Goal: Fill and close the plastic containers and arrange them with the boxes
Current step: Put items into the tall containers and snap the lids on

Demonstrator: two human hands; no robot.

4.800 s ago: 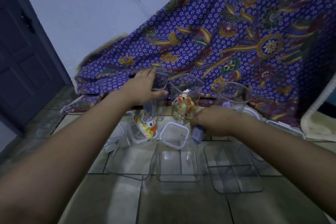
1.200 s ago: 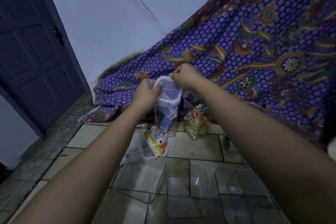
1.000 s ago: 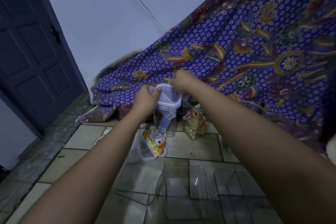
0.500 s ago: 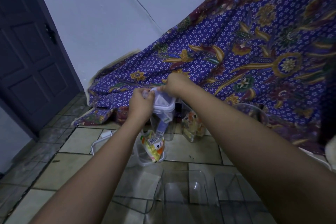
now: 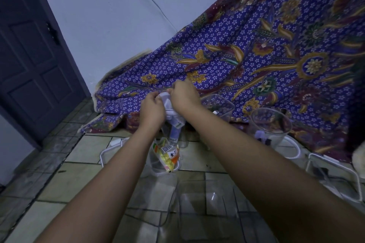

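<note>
Toward the far edge of the tiled floor [image 5: 87, 156], where a purple floral cloth [image 5: 246, 59] is draping down onto the tiles, both hands are meeting over a tall clear container [image 5: 173, 126] that is standing upright. Left hand [image 5: 152, 108]: fingers curled shut, gripping the left side of a pale lid [image 5: 166, 101] that is sitting on the container's top. Right hand [image 5: 184, 96]: fingers likewise closed, pressing on the lid's far and right side. Inside the container, a bluish item is showing through the wall; what it is cannot be told. Just nearer than it, a low clear container [image 5: 166, 159] is resting on the floor, uncovered, holding a packet of yellow and orange pieces with a barcode label. To the right, an open square container [image 5: 219, 104] is standing against the cloth, and a round clear container [image 5: 270, 124] is standing open further right. White-rimmed lids [image 5: 335, 165] are lying near the right edge of the floor. Along the near edge, clear boxes [image 5: 205, 205] are lying side by side, their outlines hard to separate in the dim light.
</note>
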